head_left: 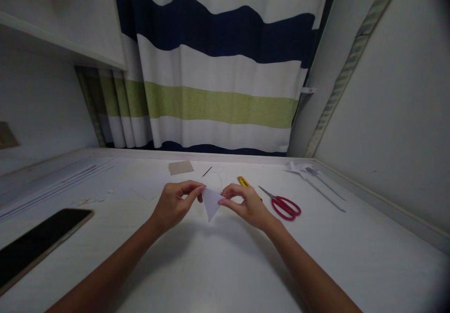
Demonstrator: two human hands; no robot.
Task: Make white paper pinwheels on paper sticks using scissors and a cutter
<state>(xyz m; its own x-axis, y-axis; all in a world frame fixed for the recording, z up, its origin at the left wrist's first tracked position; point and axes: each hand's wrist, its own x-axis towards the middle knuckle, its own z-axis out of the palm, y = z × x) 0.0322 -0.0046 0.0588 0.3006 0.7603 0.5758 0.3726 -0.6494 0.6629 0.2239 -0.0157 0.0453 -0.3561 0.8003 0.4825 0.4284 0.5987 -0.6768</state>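
Note:
A white triangle of paper [211, 203] hangs point down between my two hands, above the white tabletop. My left hand [177, 203] pinches its upper left corner between thumb and fingers. At the upper right corner, my right hand [243, 204] pinches the paper the same way. Just behind the paper, a thin loop of thread or wire [221, 180] curves over the table near a thin dark stick [207, 171]. Partly hidden by my right hand is a yellow cutter knife [243, 181]. Scissors with red handles [285, 206] lie to the right of that hand.
A dark phone or tablet [38, 242] lies at the left front. Small cardboard pieces [181, 167] rest at the back. Long thin strips [59, 189] run along the left, with scraps [86, 201] nearby. Crumpled white material with thin rods [311, 175] lies at the back right. A striped curtain [221, 107] hangs behind.

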